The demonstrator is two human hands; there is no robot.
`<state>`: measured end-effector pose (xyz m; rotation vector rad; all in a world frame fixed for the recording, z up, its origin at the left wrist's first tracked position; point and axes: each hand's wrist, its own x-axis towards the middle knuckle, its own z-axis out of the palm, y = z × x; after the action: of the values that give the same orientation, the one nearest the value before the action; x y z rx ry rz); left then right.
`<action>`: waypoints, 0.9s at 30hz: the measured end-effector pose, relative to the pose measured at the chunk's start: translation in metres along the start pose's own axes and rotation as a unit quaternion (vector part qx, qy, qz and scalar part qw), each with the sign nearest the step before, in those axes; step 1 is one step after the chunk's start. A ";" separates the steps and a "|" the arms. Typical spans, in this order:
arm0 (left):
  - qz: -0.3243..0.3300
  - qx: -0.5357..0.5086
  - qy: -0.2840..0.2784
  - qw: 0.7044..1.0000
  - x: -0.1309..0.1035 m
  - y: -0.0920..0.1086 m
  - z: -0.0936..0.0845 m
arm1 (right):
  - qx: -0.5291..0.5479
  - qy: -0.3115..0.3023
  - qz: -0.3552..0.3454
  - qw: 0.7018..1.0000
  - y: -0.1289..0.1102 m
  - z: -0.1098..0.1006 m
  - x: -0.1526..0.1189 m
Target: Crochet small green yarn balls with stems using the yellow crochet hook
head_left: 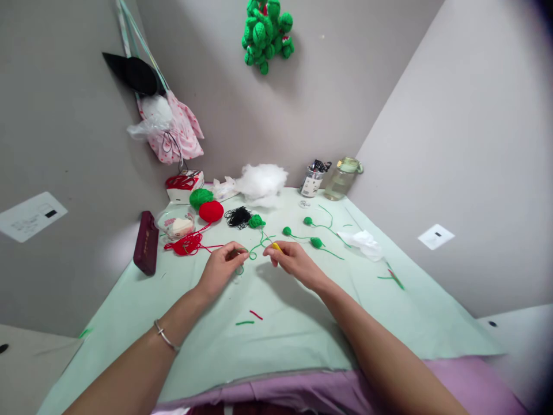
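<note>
The person's left hand (224,263) is positioned left of centre over the pale green cloth table cover (298,334), thumb and fingertips closed in a pinch on a thin green yarn strand (253,256), which curls into a small loop in the gap between the hands. The right hand (294,260), just right of that gap, grips a slim tool with a yellow handle (276,247); its thin shaft points to the far left. The rounded green knitted piece (256,221) rests on the cover, beyond the hands. Directly left of it lies a loose bundle of black yarn (239,217); farther left sits a round red yarn ball (211,211). To the right, three small green yarn balls with tails (316,242) lie apart from the right hand. A short red yarn piece (256,315) and a short green yarn piece (245,323) lie on the near side.
</note>
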<state>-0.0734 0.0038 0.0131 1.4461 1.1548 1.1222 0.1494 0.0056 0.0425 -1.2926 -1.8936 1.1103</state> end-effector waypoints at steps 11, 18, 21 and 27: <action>0.182 0.209 -0.035 0.960 -0.016 0.003 0.010 | 0.162 -0.059 0.078 0.982 0.001 0.013 0.003; 0.149 0.270 0.066 0.949 0.010 -0.010 -0.023 | 0.302 0.029 0.054 0.951 -0.009 -0.011 0.001; 0.119 0.279 0.079 0.950 0.020 -0.018 -0.036 | 0.351 0.086 0.011 0.933 -0.012 -0.028 -0.005; 0.071 0.244 0.004 0.967 0.016 -0.010 -0.031 | 0.409 0.051 -0.008 0.911 -0.015 -0.042 -0.009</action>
<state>-0.1030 0.0248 0.0087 1.9272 1.4163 0.9764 0.1807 0.0072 0.0755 -0.8156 -1.1243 1.5538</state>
